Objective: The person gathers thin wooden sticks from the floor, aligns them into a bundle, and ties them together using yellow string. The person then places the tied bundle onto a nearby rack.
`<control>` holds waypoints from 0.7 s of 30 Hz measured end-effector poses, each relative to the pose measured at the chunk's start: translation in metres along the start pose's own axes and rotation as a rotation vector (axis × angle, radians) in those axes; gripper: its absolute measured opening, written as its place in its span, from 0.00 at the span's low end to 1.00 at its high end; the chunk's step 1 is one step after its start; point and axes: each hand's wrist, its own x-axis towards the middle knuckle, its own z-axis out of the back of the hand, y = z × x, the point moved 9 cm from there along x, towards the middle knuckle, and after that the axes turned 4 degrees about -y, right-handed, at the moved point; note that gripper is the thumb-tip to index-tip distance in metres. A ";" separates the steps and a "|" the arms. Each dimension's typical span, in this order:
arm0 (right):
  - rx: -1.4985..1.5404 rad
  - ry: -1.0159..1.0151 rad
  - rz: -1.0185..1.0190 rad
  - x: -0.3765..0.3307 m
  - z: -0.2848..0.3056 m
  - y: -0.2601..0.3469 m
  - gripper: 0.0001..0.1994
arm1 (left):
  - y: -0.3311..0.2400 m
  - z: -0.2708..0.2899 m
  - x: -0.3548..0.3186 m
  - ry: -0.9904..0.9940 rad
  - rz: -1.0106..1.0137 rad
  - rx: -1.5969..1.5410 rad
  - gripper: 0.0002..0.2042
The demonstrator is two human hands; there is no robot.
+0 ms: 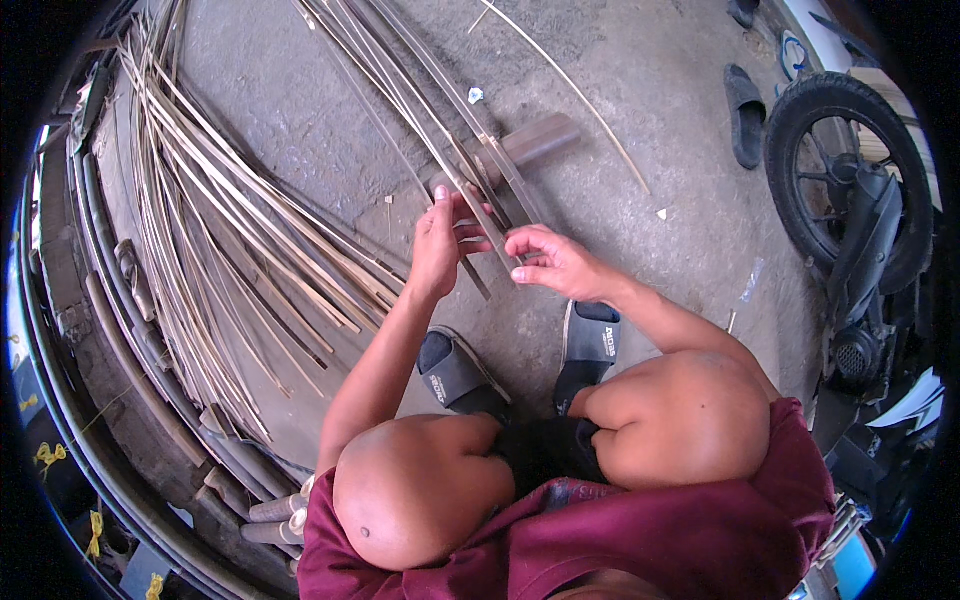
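Grey concrete floor (680, 95) filled most of the head view, the person squatting over it in a maroon shirt (690, 530), knees apart. Long strip (490, 228), pale-edged, was the piece in hand: it slanted from the upper left down to its near end, in front of the knees. Right hand (562, 266) nearly closed, thumb and fingertips pinching the strip by that near end. Left hand (436, 243) half curled a little farther up, fingers reaching under the strip, thumb raised beside it; could not tell how firmly it gripped. More long strips ran roughly alongside, passing over a dark, rounded block (545, 138) that lay crosswise beyond the hands. Left of these, a big spread of thin pale strips (215, 190) fanned out along the floor toward the left forearm. One thin curved stick (600, 117) lay apart, right of the block. Dark slide sandals (466, 374) on both feet. At far right, a black tyre (781, 165) on a spoked wheel; near it, a loose slipper (745, 115). Long poles (152, 412) lined the left edge.
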 end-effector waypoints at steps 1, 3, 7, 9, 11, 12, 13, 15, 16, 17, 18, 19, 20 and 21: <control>0.003 0.012 -0.050 -0.001 -0.003 -0.009 0.13 | 0.000 -0.001 0.001 -0.011 0.002 0.040 0.16; -0.104 0.023 -0.099 0.000 -0.008 -0.002 0.14 | -0.015 -0.007 -0.003 0.003 -0.131 0.303 0.16; -0.040 -0.156 -0.112 -0.004 0.000 0.024 0.14 | -0.010 0.024 0.000 -0.163 -0.120 0.251 0.16; 0.061 -0.136 -0.068 -0.006 -0.003 0.046 0.14 | -0.009 0.031 -0.002 -0.195 -0.114 0.266 0.16; 0.064 -0.080 -0.067 -0.003 -0.006 0.044 0.11 | -0.010 0.030 -0.006 -0.198 -0.098 0.241 0.15; 0.043 -0.057 -0.130 -0.002 -0.003 0.029 0.10 | -0.011 0.021 -0.009 -0.171 -0.082 0.201 0.15; 0.021 -0.034 -0.193 -0.002 -0.001 0.015 0.09 | -0.013 0.013 -0.011 -0.144 -0.065 0.161 0.15; -0.003 -0.003 -0.246 0.000 -0.008 0.004 0.08 | -0.014 0.009 -0.015 -0.110 -0.043 0.131 0.14; -0.011 -0.004 -0.230 0.001 -0.008 0.003 0.09 | -0.013 0.008 -0.014 -0.089 -0.032 0.136 0.14; -0.024 -0.006 -0.215 0.003 -0.008 0.007 0.09 | -0.012 0.006 -0.013 -0.066 -0.022 0.137 0.13; -0.036 -0.009 -0.199 0.004 -0.007 0.011 0.09 | -0.013 0.006 -0.014 -0.065 -0.027 0.144 0.13; -0.061 -0.007 -0.217 0.006 -0.010 0.012 0.09 | -0.013 0.007 -0.015 -0.064 -0.031 0.150 0.13; -0.086 -0.005 -0.235 0.008 -0.014 0.014 0.10 | -0.014 0.007 -0.017 -0.063 -0.035 0.156 0.13; -0.112 -0.002 -0.253 0.008 -0.015 0.016 0.10 | -0.012 0.008 -0.017 -0.048 -0.036 0.169 0.12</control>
